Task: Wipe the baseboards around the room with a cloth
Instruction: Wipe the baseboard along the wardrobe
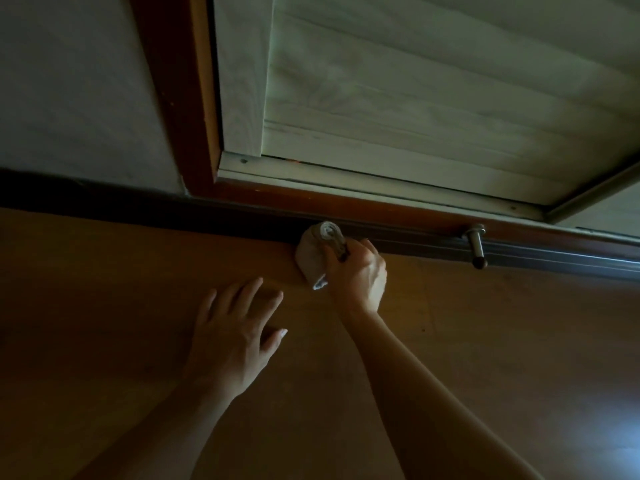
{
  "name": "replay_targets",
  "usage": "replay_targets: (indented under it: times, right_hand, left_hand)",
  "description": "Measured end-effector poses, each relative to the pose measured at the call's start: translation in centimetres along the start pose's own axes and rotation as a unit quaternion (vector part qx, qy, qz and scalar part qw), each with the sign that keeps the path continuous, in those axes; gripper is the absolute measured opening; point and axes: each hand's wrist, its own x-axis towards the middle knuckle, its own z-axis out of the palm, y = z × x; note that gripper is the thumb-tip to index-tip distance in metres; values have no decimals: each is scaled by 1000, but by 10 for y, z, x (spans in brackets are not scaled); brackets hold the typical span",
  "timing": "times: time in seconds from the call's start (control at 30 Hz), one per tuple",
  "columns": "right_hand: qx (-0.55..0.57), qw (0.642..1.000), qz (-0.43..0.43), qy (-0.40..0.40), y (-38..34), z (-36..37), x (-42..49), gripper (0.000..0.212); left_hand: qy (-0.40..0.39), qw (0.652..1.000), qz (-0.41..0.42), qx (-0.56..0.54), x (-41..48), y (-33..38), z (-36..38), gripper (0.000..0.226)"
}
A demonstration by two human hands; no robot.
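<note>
Dim light. I see the brown floor [104,306] filling the lower frame and the dark baseboard [173,216] crossing mid-frame. Left hand [232,337] flat on the floor, fingers spread, holding nothing. Right hand [360,275] grips the cloth [313,258]: pale grey, bunched and rolled, touching the baseboard at centre. Metal doorstop [476,245] to its right.

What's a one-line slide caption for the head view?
Right hand presses a bunched cloth against the dark baseboard, left of a door stop; left hand spread over the floor.

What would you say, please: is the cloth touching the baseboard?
Touching. The head view shows the right hand gripping the cloth, its rolled end pressed against the dark baseboard, with no gap visible.
</note>
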Motion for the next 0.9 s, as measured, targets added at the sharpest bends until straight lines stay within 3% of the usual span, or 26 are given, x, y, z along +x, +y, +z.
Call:
replay_targets:
  times: [0.27,0.6,0.8,0.9]
  right_hand:
    - [19,998,-50,-43,-23,8,1,24]
    - [-10,995,93,44,67,-47,20,25]
    - [6,999,31,-7,51,-41,22,25]
    - [-6,997,71,20,63,-47,24,29]
  left_hand:
    - [-2,1000,-14,-15,6,11,1,62]
    - [-35,999,-29,14,8,17,1,67]
    - [-35,999,-36,12,11,23,1,66]
    - [-31,999,-28,17,11,22,2,66]
